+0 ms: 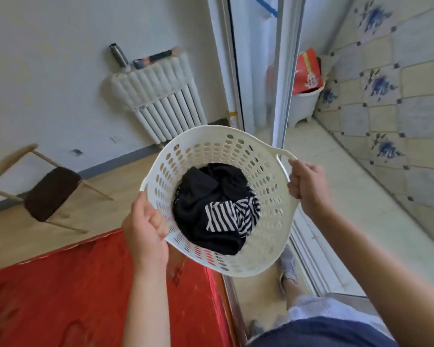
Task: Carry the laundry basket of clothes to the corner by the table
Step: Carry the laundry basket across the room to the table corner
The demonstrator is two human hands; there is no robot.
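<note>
Two bare forearms reach forward. The left hand curls its grip around the near-left rim of one white perforated basket; the right hand is fisted on the right handle loop. The basket hangs in the air, tilted, above the red tabletop edge and the floor. Inside it lie black clothes and one black-and-white striped piece. One chair and one radiator stand by the wall. Beyond the door frame, one white tub holds a red bag.
</note>
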